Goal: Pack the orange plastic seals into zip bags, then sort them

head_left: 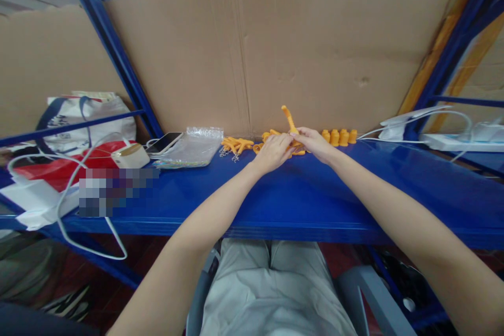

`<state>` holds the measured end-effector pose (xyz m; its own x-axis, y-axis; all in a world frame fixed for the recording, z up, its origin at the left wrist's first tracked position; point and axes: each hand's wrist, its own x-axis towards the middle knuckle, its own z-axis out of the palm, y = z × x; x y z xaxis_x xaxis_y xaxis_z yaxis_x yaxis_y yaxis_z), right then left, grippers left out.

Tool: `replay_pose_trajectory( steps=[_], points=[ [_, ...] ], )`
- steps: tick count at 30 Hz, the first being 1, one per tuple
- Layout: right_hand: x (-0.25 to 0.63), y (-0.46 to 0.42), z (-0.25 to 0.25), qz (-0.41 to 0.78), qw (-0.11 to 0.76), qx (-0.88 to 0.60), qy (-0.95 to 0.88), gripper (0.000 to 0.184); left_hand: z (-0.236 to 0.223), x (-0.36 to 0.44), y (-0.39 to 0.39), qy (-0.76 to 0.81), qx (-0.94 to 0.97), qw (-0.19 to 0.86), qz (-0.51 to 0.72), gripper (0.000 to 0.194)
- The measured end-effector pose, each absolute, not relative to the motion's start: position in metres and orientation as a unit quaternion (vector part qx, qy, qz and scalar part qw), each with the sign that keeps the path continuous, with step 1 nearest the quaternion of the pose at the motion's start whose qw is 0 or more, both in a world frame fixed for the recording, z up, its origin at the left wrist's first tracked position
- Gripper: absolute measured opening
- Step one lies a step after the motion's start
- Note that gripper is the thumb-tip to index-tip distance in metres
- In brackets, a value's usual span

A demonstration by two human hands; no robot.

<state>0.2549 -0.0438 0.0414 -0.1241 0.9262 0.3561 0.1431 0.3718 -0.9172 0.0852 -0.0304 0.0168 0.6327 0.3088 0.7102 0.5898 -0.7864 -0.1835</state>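
Note:
Both of my arms reach forward over the blue shelf [299,194]. My left hand [273,152] and my right hand [315,143] meet at the back of it, fingers closed around a small orange plastic piece [289,118] whose end sticks up between them. More orange pieces [236,144] with small metal hooks lie in a loose pile just left of my hands. Under and around my fingers lie other orange parts, partly hidden. A short row of upright orange caps [339,137] stands to the right of my right hand.
A clear plastic bag [192,148], a phone [165,142] and a small white box [130,156] lie at left, with white cables and a tote bag [84,115]. A white power strip [452,140] sits at right. Cardboard [275,52] backs the shelf.

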Motion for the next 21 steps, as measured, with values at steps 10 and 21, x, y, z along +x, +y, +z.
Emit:
replay_pose_trajectory(
  steps=[10, 21],
  points=[
    [0.265, -0.036, 0.036, 0.174, 0.433, -0.378, -0.799, 0.032, 0.024, 0.066, -0.018, -0.292, -0.857, 0.256, -0.338, 0.039],
    [0.264, -0.044, 0.033, -0.058, 0.263, -0.441, -0.856, 0.030, 0.029, 0.068, -0.025, -0.314, -0.891, 0.229, -0.236, 0.023]
  ],
)
